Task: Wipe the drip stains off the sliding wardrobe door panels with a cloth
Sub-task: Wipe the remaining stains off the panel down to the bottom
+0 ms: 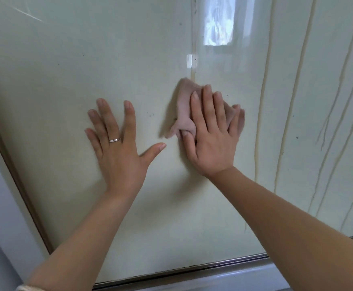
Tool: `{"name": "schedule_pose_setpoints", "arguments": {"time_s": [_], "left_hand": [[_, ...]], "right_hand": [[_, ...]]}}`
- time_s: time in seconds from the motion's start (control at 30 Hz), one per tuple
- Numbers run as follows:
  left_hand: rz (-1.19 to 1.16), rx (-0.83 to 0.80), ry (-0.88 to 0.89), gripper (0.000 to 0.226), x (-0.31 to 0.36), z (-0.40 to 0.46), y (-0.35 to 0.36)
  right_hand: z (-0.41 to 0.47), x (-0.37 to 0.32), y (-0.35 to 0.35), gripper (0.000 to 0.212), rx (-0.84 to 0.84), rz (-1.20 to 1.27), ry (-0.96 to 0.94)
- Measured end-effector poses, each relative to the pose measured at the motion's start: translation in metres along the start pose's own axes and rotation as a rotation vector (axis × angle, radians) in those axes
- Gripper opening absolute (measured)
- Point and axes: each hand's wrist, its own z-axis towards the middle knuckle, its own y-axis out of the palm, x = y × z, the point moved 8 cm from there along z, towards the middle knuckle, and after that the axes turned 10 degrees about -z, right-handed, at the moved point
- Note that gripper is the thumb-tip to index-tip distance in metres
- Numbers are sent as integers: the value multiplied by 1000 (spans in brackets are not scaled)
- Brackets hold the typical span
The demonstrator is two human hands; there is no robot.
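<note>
A glossy pale green wardrobe door panel [66, 70] fills the view. My right hand [211, 139] presses a crumpled pink cloth [184, 106] flat against the panel, its fingers straight over the cloth and its thumb tucked against the lower fold. The cloth sits at the lower end of a yellowish drip stain [193, 38] that runs down from the top. My left hand [119, 148] lies flat on the panel to the left of the cloth, fingers spread, with a ring on one finger.
Several long yellowish drip streaks [261, 114] run down the right part of the panel. A metal frame edge [14, 164] slants along the left, and a bottom rail [192, 267] crosses below my forearms. A bright window reflection [219, 19] shows near the top.
</note>
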Motion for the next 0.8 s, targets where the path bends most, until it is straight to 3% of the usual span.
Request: {"name": "schedule_pose_setpoints", "arguments": {"time_s": [0.17,0.33,0.47,0.6,0.67,0.73,0.8], "left_hand": [[50,5,40,91,12,10,-9],[14,122,22,80,45,111,-48],[8,93,-105,85,55,191,-69],[-3,66,-133,93,53,201,-68],[-5,53,-148,96,51,199,-67],[4,42,-160,98,52,199,-68],[11,41,-166,97,53,199,-69]], "right_hand": [[3,0,0,60,37,-30,-61],[108,-1,-15,58,130,36,-173],[202,0,-27,57,196,58,-138],[186,-2,-23,58,150,62,-79],[169,-5,-25,58,132,81,-159],[192,0,-31,58,188,95,-274],[226,7,-33,57,233,62,-236]]}}
